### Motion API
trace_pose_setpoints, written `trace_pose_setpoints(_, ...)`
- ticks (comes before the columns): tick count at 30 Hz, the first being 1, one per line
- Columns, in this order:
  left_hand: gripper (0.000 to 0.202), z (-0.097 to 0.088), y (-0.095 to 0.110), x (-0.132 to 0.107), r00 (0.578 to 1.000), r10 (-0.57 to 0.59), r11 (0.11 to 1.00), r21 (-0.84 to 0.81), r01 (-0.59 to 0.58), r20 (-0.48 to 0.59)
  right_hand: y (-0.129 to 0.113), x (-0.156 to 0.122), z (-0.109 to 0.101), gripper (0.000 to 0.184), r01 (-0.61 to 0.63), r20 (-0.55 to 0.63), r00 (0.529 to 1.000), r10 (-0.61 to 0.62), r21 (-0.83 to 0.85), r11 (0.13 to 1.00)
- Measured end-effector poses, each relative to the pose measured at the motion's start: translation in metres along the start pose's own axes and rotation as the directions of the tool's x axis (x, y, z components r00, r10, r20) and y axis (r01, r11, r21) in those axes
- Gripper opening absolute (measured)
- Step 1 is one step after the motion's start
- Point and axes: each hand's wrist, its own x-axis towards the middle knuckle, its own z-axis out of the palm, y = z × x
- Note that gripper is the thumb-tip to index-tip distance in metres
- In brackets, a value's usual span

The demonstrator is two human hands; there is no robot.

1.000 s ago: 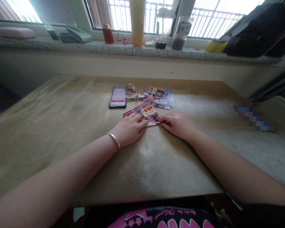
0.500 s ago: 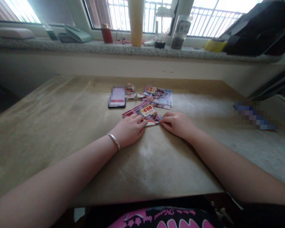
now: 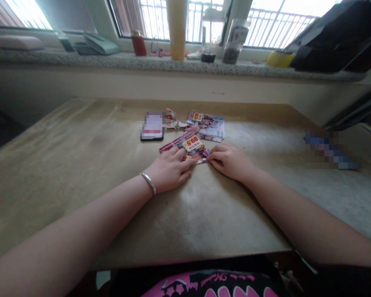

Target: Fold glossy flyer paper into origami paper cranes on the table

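A printed paper flyer [image 3: 191, 144] with "89.9" in a yellow box lies on the table, its near edge folded over. At that flyer's left side is my left hand [image 3: 172, 170], fingers bent over the paper and one finger stretched along the fold, holding it against the table. The thumb is off the paper. My right hand [image 3: 231, 160] pinches the flyer's right corner between closed fingertips. Behind it rests a stack of similar flyers [image 3: 208, 125]. A folded, twisted paper piece [image 3: 175, 123] sits to the left of the stack.
A phone [image 3: 153, 126] with a blurred screen lies left of the papers on the table [image 3: 136, 231]. Far right is a blurred bluish item [image 3: 330, 150]. The windowsill [image 3: 111, 62] carries a red bottle [image 3: 139, 43], clear containers [image 3: 231, 49] and a black bag [image 3: 324, 41].
My left hand's finger has slid to the right along the fold, and the near edge now lies flatter. The right hand stays at the corner.
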Motion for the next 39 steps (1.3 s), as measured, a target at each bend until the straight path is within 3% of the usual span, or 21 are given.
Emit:
trace_pose_setpoints(10,0.048,-0.002,-0.002,-0.001,0.999,0.015,1.000,0.027,-0.016,0.029,-0.004,0.003,0.007,0.025,0.146,-0.002,0.989,-0.146,0.019,0.989)
trace_pose_setpoints(27,0.047,-0.001,-0.003,-0.004,0.999,0.019,0.999,0.026,-0.020,0.036,-0.002,0.004,-0.003,0.025,0.176,0.093,0.982,-0.166,-0.114,0.978)
trace_pose_setpoints(39,0.048,-0.003,-0.001,-0.002,0.998,0.033,0.998,0.049,-0.036,0.055,0.011,-0.002,-0.015,0.025,0.131,0.140,0.983,-0.116,-0.106,0.986)
